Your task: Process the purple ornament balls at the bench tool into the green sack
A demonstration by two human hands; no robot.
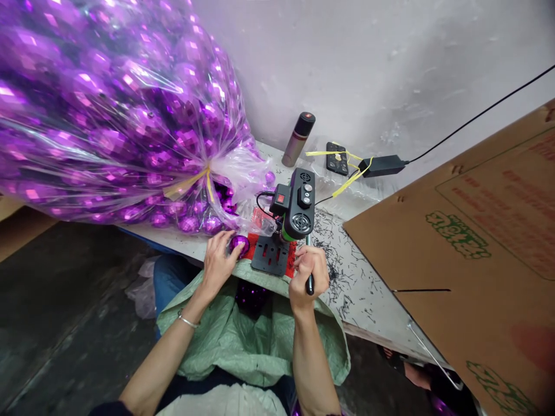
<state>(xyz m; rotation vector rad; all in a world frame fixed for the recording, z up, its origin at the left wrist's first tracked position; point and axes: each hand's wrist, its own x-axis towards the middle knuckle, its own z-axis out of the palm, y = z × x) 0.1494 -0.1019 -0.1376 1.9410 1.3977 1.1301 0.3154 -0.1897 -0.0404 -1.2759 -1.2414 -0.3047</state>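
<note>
"Which way does the lever [309, 284] point?"

"Back toward the person — its long axis runs from under the black machine [302, 202] to a dark rounded tip, with the right hand [309, 271] clamped around it."

"And the machine's head?"

"Oblong, round-ended, lying lengthwise away from the body, its far end leaning slightly right."

"Where's the purple ball [240, 245]?"

"Near the front edge of the tabletop [364, 294], just left of the slotted, dark base plate [267, 257]. The left hand [219, 257] has thumb and fingers closed on it. It's round, so all axes are alike — just mirror-bright facets."

"And around them?"

"A coarse green sack [260, 358] gapes below, a clear, crinkled plastic bag [130, 115] of similar shiny balls bulges at left, and thin black clippings [333, 271] litter the right side."
</note>
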